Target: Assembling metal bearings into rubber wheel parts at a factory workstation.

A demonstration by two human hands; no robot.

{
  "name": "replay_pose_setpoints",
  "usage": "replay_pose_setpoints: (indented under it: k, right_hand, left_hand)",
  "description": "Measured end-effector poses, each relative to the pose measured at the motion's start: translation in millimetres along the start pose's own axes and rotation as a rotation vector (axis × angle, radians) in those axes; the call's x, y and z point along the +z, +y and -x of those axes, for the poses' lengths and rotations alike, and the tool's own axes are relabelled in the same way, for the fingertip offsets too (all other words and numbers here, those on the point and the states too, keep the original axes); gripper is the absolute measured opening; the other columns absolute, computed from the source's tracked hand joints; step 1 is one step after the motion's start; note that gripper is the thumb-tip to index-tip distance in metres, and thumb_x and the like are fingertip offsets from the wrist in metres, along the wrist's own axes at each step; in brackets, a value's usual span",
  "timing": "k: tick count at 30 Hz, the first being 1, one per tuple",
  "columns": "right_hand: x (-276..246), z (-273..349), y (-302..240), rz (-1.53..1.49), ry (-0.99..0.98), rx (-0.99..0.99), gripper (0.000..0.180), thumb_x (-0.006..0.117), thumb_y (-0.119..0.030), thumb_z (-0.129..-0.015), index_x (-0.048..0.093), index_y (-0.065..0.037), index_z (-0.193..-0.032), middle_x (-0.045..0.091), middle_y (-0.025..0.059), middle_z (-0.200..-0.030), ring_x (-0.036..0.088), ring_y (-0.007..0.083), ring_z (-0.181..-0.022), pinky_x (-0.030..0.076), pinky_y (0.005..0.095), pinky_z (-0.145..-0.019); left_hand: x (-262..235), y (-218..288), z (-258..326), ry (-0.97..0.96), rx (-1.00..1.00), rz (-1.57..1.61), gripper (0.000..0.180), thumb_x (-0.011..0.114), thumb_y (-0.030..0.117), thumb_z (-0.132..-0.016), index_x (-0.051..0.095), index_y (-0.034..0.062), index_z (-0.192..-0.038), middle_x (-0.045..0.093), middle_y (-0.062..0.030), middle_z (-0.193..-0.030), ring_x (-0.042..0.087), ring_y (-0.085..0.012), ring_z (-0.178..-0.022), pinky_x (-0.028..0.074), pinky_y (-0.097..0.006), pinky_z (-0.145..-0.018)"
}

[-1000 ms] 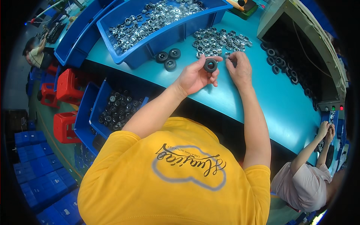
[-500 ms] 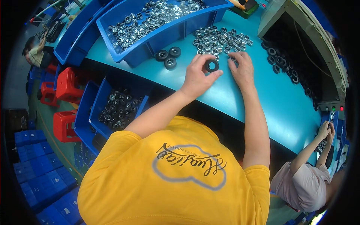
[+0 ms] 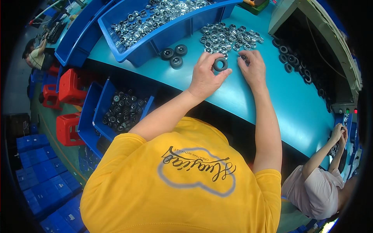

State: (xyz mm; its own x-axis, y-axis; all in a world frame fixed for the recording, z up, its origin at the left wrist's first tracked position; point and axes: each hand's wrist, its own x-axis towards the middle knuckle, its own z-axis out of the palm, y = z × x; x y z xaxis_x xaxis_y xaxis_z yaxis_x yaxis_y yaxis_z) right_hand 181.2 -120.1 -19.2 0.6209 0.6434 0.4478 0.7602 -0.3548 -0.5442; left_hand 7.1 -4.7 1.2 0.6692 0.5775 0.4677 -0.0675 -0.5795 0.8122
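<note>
Pinching 1 black ring (image 3: 220,70), the left hand (image 3: 203,76) faced the right hand (image 3: 253,70).
The ring, matte and round with an open centre, was held above the smooth turquoise table (image 3: 283,106); the right hand pinched 1 small, dark, shiny piece (image 3: 244,57), partly hidden. Nearby were 3 black wheels (image 3: 176,61) beside 1 blue plastic bin (image 3: 171,38), plus glossy silvery hubs (image 3: 223,39), too many to count.

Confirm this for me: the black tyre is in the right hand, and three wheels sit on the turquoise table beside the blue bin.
Not quite: the head view shows the black tyre in the left hand. Three wheels do sit on the turquoise table beside the blue bin.
</note>
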Motion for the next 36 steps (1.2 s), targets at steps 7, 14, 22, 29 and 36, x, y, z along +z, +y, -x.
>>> replay_pose_setpoints:
  k: [7,14,22,29,36]
  right_hand:
    - [-5.4,-0.4,-14.0,-0.109,0.046,0.030,0.022,0.075,-0.010,-0.078,0.073,-0.010,-0.100,0.060,0.0057,-0.092,0.060,0.0170,-0.072,0.053,0.0316,-0.064]
    - [-7.9,-2.0,-20.8,-0.194,0.051,-0.029,0.028,0.074,-0.006,-0.075,0.071,-0.010,-0.103,0.058,0.0038,-0.094,0.057,0.0138,-0.072,0.052,0.0276,-0.063]
    - [-7.6,-1.8,-19.7,-0.189,0.054,-0.042,0.029,0.074,-0.004,-0.073,0.071,-0.010,-0.102,0.059,0.0038,-0.094,0.058,0.0140,-0.072,0.052,0.0277,-0.063]
    - [-7.2,-1.7,-18.9,-0.195,0.038,-0.029,0.030,0.073,-0.003,-0.073,0.071,-0.010,-0.102,0.059,0.0041,-0.095,0.058,0.0146,-0.073,0.052,0.0280,-0.064]
    - [-7.0,-1.9,-19.3,-0.183,0.031,-0.031,0.029,0.073,-0.003,-0.073,0.071,-0.009,-0.102,0.058,0.0046,-0.095,0.058,0.0150,-0.074,0.052,0.0283,-0.064]
  left_hand:
    - [-0.6,1.3,0.2,0.008,0.001,-0.003,0.037,0.086,0.016,-0.075,0.069,0.0073,-0.107,0.058,-0.0044,-0.090,0.057,-0.0135,-0.071,0.049,-0.026,-0.062]
    - [0.4,0.4,0.3,0.029,0.019,0.012,0.039,0.087,0.016,-0.075,0.069,0.0071,-0.108,0.058,-0.0047,-0.091,0.058,-0.0136,-0.072,0.049,-0.026,-0.062]
    - [-2.1,1.8,0.1,0.006,-0.041,0.071,0.040,0.087,0.016,-0.075,0.069,0.0069,-0.109,0.058,-0.0038,-0.092,0.058,-0.0124,-0.075,0.051,-0.025,-0.064]
    - [-3.3,2.9,0.7,-0.011,-0.053,0.081,0.042,0.088,0.019,-0.075,0.069,0.0068,-0.110,0.058,-0.0036,-0.092,0.058,-0.0121,-0.076,0.051,-0.025,-0.064]
    - [-4.9,2.9,0.1,-0.035,-0.059,0.081,0.044,0.089,0.023,-0.075,0.069,0.0060,-0.110,0.059,-0.0035,-0.093,0.059,-0.0119,-0.075,0.051,-0.024,-0.064]
